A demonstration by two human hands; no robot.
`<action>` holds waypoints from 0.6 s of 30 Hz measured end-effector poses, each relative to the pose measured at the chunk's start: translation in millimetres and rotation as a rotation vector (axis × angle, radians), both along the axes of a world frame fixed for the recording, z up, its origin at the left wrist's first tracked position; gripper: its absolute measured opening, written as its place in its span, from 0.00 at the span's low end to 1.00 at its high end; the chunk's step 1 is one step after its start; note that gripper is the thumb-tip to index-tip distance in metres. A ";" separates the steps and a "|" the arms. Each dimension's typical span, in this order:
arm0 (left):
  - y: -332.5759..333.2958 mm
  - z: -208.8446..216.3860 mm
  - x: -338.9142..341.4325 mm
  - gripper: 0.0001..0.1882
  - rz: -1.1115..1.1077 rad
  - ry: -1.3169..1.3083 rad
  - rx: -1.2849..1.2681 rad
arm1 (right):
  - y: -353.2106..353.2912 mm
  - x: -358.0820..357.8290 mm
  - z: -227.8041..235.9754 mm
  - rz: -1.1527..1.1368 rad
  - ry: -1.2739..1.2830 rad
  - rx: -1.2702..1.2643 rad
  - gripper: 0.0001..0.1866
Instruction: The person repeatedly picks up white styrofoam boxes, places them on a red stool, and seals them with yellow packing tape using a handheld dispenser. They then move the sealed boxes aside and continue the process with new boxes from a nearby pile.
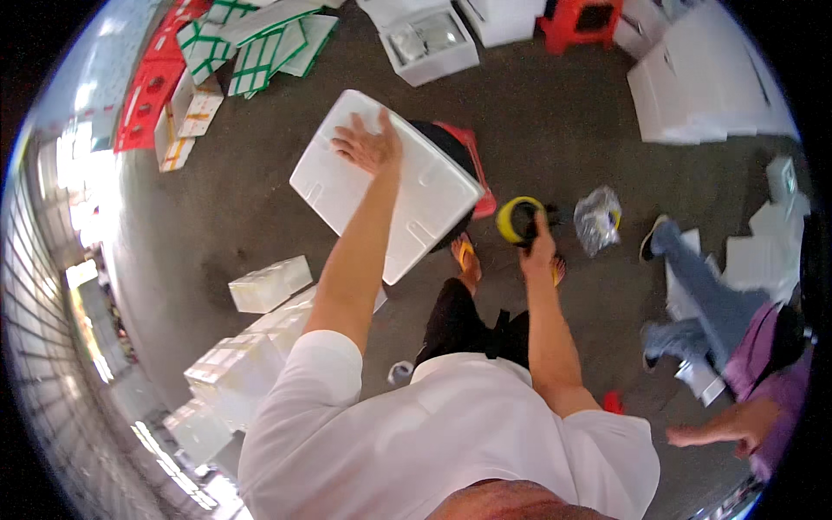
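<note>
Your left hand (pixel 368 146) lies flat with its fingers (pixel 347 139) spread and released on the top face of a white foam lid (pixel 381 186), pressing on its upper half rather than gripping it; the lid sits tilted, 1 corner pointing toward the top of the view and another down toward your legs, and it covers most of a dark object with a red rim (pixel 472 169) that shows only past its right edge. Your right hand (pixel 537 251) is clenched around a yellow roll of tape (pixel 517 218), fingers wrapped over the dark holder part so the yellow ring stands clear just above your knuckles, just to the right of the lid and apart from it. Beside the roll, a little further right, a crumpled clear plastic bag (pixel 598 218) lies on the grey floor (pixel 537 113). Below the lid your feet in yellow sandals (pixel 466 256) rest on that floor. To your left stands a stack of white foam boxes (pixel 251 347), and further up the view an open foam box (pixel 429 39), red crates (pixel 147 91) and flattened green-and-white cartons (pixel 260 48). On your right another person in blue trousers (pixel 711 299) and a purple top stands near scattered foam pieces, 1 hand (pixel 719 429) held low
</note>
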State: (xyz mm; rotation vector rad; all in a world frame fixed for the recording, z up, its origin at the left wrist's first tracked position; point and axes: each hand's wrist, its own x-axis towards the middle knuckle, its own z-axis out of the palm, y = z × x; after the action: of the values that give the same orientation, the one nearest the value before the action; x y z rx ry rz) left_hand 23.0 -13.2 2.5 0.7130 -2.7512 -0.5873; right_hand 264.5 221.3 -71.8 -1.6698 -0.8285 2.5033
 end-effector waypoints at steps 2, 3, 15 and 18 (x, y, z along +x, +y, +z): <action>-10.3 8.2 12.5 0.40 -0.137 0.028 0.248 | 26.2 -39.1 39.0 0.051 0.151 -0.035 0.33; -36.3 8.8 11.8 0.40 -0.104 0.059 0.265 | 23.4 -66.0 52.2 0.106 0.245 -0.019 0.31; -183.9 19.3 48.2 0.45 0.067 -0.224 1.188 | -117.9 -253.1 114.8 0.559 0.578 -0.092 0.18; -186.3 72.7 76.2 0.46 -0.002 -0.074 1.291 | -119.3 -225.8 144.5 0.482 0.760 -0.291 0.17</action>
State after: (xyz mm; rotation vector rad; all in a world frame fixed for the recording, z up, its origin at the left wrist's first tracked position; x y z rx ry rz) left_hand 99.1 -199.5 75.2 0.9054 -2.1083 -2.3848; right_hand 38.7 102.0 72.7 -0.4275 -0.8545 3.3178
